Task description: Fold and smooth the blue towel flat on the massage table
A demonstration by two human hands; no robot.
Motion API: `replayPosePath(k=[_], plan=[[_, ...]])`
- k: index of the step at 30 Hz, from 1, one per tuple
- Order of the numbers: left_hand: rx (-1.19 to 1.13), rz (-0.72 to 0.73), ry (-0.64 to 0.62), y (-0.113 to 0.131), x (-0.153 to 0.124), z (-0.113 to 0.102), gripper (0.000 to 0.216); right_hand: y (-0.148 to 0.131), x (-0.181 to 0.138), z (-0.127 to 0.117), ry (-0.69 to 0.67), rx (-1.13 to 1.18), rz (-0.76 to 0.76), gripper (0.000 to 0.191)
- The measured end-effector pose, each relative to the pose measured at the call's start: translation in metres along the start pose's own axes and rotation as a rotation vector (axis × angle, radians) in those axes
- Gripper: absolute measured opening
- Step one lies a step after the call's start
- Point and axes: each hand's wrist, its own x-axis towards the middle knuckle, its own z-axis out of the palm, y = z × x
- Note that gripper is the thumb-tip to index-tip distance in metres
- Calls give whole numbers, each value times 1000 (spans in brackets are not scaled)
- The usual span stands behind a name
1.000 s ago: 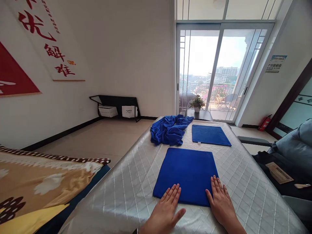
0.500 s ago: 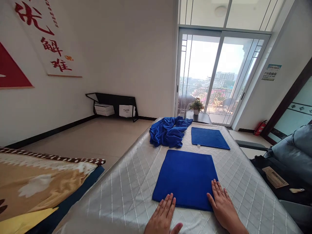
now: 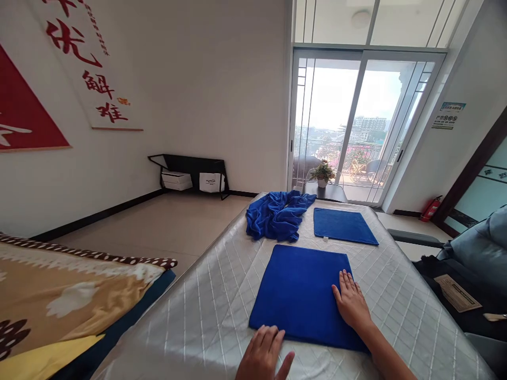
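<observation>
A blue cloth (image 3: pixel 303 295), folded into a flat square, lies in front of me on the silvery quilted table cover (image 3: pixel 206 306). My left hand (image 3: pixel 264 351) rests at the near edge of the cloth, fingers laid out and thumb apart. Flat on the right edge is my right hand (image 3: pixel 350 301), its fingers stretched forward. Neither hand grips anything. Beyond it lies a second folded blue cloth (image 3: pixel 344 226) with a small white tag at its near edge. A crumpled heap of blue cloth (image 3: pixel 277 215) sits at the far left of the table.
At the left is a bed or table with a tan patterned blanket (image 3: pixel 91 285). A grey sofa (image 3: pixel 481 237) with black fabric stands at the right. Past the table's far end, a potted plant (image 3: pixel 322 173) stands before the sliding glass doors (image 3: pixel 360 126).
My right hand has slid forward along the cloth's right edge. My left hand stays at the near edge, its fingers a little more bent. The view has shifted slightly.
</observation>
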Motion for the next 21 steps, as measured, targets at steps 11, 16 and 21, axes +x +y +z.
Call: replayPosePath(k=[11,16,21], plan=[[-341,160,-345,74,169,27,69,9,-2,13,4,-90,-102,59],[-269,46,-397,61,174,60,76,9,1,16,9,-29,-41,66],[-169,-41,-399,4,154,57,79,8,2,17,27,12,-22,70]])
